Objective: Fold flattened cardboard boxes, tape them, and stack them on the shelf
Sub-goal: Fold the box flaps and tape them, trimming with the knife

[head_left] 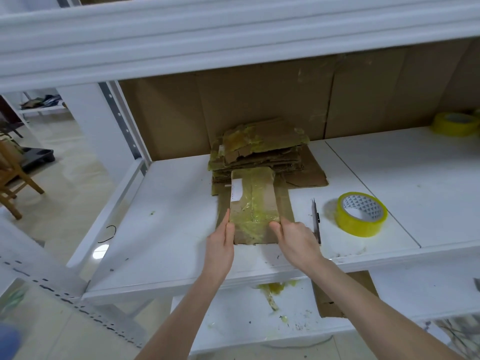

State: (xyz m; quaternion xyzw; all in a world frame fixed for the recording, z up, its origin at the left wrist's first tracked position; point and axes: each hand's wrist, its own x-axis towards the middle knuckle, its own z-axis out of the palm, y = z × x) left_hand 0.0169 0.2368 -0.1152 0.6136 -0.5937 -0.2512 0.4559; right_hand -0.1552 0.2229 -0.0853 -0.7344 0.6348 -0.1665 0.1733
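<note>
left hand (220,242): straight fingers, just pressing the 9 o'clock edge
box (253,203): flat on the shelf (168,203) between your hands, long axis 6 to 12
right hand (296,237): thumb on top, pinching the 3 o'clock edge
tape roll (361,214): off at 3 o'clock, right hand's closer

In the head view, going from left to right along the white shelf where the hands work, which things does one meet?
black cord loop → left hand → taped cardboard box → right hand → thin dark tool → near yellow tape roll → far yellow tape roll
</note>
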